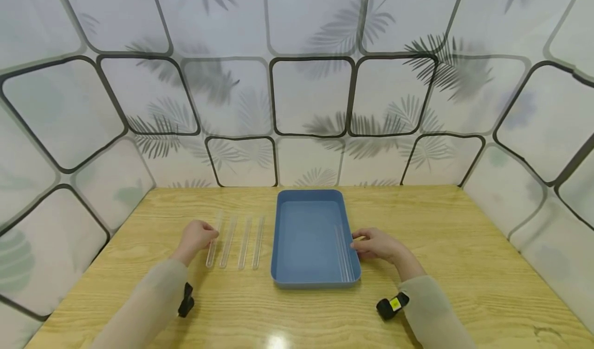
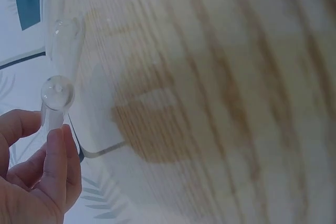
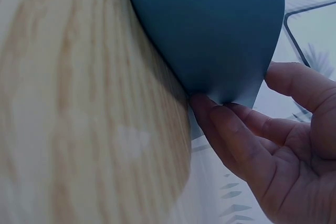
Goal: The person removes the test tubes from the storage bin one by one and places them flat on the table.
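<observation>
My left hand (image 1: 197,238) pinches the leftmost clear test tube (image 1: 211,254) between thumb and fingers. Seen in the left wrist view, the rounded end of that test tube (image 2: 57,94) points toward the camera. Three more clear test tubes (image 1: 244,243) lie side by side on the table, just right of it. A shallow blue tray (image 1: 303,235) stands right of the row, with a few thin clear tubes lying along its right inner side. At the tray's right wall, my right hand (image 1: 381,248) holds the edge, thumb by the rim and fingertips against the outer side (image 3: 210,40).
The wooden table (image 1: 241,315) carries everything and ends at a pale wall covering (image 1: 308,161) with leaf patterns and dark outlines. Side walls of the same covering flank the table. Black straps (image 1: 186,300) sit at both wrists.
</observation>
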`<state>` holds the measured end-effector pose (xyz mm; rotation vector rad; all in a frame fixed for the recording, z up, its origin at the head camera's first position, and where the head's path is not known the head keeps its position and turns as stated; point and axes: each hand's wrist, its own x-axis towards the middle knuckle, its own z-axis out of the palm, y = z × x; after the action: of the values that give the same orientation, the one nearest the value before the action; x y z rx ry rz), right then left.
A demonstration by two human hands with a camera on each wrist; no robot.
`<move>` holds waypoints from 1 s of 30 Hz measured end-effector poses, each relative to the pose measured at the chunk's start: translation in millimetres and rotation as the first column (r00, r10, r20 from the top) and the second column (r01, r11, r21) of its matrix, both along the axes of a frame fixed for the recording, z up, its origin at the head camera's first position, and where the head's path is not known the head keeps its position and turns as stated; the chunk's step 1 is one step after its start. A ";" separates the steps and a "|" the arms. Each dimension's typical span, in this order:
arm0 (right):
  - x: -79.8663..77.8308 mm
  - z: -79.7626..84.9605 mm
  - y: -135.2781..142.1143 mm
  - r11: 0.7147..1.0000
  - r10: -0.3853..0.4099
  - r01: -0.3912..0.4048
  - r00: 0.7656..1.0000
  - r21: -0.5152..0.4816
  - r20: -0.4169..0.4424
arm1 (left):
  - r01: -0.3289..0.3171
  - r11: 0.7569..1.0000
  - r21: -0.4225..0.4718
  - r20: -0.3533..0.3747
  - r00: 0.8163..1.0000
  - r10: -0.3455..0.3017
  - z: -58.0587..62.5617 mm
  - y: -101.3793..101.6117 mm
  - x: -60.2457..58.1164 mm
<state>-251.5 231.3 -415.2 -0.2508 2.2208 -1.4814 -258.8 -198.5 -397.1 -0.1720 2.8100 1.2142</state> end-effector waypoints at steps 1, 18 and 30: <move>0.1 0.3 -0.4 1.000 -0.004 0.004 1.000 -0.001 0.004 | 0.002 1.000 -0.010 0.000 1.000 -0.002 0.3 -0.1 -0.1; -0.9 -0.3 -0.5 1.000 -0.005 0.005 1.000 0.000 0.007 | -0.003 0.994 -0.113 0.016 1.000 0.005 -0.9 -1.7 -3.1; -2.4 -2.5 2.4 1.000 0.021 -0.021 1.000 -0.010 -0.002 | 0.017 0.988 -0.157 0.011 1.000 -0.015 -6.3 -3.8 -5.4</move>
<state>-253.9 233.7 -417.7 -0.2779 2.2060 -1.4829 -264.2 -202.3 -403.4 -0.1634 2.8921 0.9860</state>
